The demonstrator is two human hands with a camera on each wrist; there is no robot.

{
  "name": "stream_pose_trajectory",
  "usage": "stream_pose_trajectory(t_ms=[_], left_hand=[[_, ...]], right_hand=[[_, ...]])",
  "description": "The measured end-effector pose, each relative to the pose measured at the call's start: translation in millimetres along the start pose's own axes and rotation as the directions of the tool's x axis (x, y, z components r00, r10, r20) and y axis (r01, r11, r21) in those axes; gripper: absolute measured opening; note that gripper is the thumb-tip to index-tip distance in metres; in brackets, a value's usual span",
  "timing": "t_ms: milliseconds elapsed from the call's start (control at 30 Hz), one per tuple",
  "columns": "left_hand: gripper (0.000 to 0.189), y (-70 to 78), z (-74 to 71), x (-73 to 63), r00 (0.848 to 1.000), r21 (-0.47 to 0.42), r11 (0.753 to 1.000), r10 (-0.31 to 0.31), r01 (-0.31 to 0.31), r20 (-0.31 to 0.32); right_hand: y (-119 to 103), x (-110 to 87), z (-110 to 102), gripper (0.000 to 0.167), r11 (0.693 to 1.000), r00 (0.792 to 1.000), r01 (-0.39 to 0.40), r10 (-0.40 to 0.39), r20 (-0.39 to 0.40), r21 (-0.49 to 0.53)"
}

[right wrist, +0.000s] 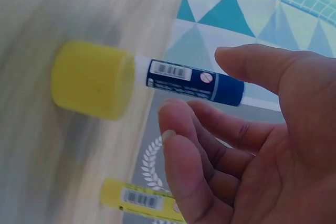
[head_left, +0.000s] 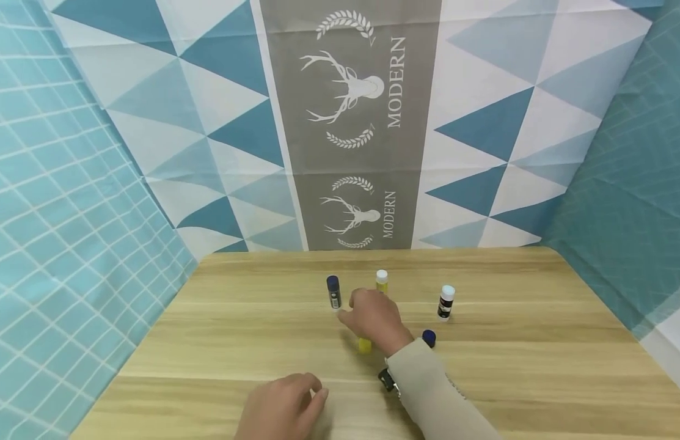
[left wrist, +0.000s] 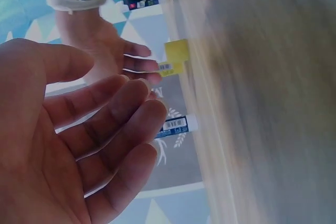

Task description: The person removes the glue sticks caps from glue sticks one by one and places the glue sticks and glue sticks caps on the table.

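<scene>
My right hand (head_left: 375, 318) hovers over the table with its fingers loosely bent, and it holds nothing. Just left of its fingertips stands a small glue-stick-like tube (head_left: 334, 292) with a dark blue cap; its barcode label (right wrist: 171, 70) shows in the right wrist view. A short yellow cylinder (right wrist: 93, 80), like a loose cap, sits below the hand, partly hidden in the head view. Behind the hand is a yellow tube (head_left: 382, 285) with a white top. Relaxed and holding nothing, my left hand (head_left: 281, 406) stays near the front of the table.
To the right stands a white-topped tube (head_left: 446, 302) with a black label. Nearer me, a short dark blue cylinder (head_left: 429, 338) is partly covered by the right sleeve. The wooden table (head_left: 235, 342) backs onto a patterned cloth (head_left: 367, 153); blue cloths hang at both sides.
</scene>
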State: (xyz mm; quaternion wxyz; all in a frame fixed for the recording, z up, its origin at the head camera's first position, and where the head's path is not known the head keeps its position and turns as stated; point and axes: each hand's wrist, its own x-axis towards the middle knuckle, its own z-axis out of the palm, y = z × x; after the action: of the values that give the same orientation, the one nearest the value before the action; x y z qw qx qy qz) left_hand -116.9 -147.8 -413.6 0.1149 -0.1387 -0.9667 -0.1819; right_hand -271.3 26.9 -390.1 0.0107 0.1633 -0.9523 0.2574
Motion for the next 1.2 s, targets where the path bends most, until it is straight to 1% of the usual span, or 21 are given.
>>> stream_pose_trajectory(t_ms=[67,167,300,400,500,600,700,800,867,933,1033,1200], left_hand=[[0.015,-0.1,-2.0,-4.4,0.999,-0.012,1.000,-0.021,0.022,0.026],[0.018,-0.8,-4.7,-11.1,0.994,-0.036,0.997,-0.057,0.061,0.091],[0.020,-4.3,-5.7,-17.5,0.982,-0.081,0.991,-0.095,0.109,0.161],[0.023,-8.7,-5.8,-21.8,0.969,-0.114,0.982,-0.121,0.148,0.216],[0.027,-12.3,-4.6,-26.8,0.957,-0.138,0.974,-0.139,0.178,0.254],[0.030,-13.7,-2.5,-31.8,0.951,-0.154,0.967,-0.155,0.201,0.265],[0.032,-12.9,-1.7,-36.9,0.951,-0.169,0.962,-0.167,0.215,0.260],[0.031,-10.6,-0.4,-41.1,0.968,-0.176,0.967,-0.146,0.183,0.205],[0.029,-9.4,-0.3,-43.6,0.981,-0.182,0.973,-0.118,0.145,0.154],[0.028,-8.5,-0.6,-45.5,0.990,-0.196,0.974,-0.090,0.109,0.105],[0.028,-7.7,-1.4,-46.9,0.995,-0.220,0.972,-0.062,0.077,0.076],[0.027,-5.0,-1.7,-45.7,0.997,-0.217,0.974,-0.062,0.072,0.052]], right_hand=[[0.0,2.6,3.7,0.035,1.000,1.000,-0.004,0.003,0.011,0.013],[1.8,7.1,9.3,0.036,0.999,0.999,-0.022,0.021,0.035,0.034],[6.1,14.6,12.9,0.038,0.999,0.999,-0.040,0.040,0.029,0.009],[6.9,19.9,13.3,0.036,0.999,0.999,-0.048,0.048,0.023,-0.006],[5.8,23.6,14.7,0.036,0.999,0.998,-0.047,0.046,0.034,0.013],[3.5,25.9,18.0,0.045,0.998,0.997,-0.052,0.050,0.056,0.034],[0.3,27.9,22.3,0.055,0.996,0.994,-0.069,0.063,0.091,0.063],[0.0,30.6,27.0,0.063,0.993,0.991,-0.078,0.067,0.115,0.093],[-0.9,33.3,29.7,0.067,0.990,0.990,-0.077,0.063,0.123,0.116],[-2.1,36.5,31.7,0.070,0.988,0.990,-0.080,0.064,0.126,0.130],[-3.1,40.8,33.1,0.070,0.983,0.988,-0.104,0.085,0.132,0.151],[-0.2,45.2,34.6,0.067,0.975,0.982,-0.154,0.133,0.133,0.159]])
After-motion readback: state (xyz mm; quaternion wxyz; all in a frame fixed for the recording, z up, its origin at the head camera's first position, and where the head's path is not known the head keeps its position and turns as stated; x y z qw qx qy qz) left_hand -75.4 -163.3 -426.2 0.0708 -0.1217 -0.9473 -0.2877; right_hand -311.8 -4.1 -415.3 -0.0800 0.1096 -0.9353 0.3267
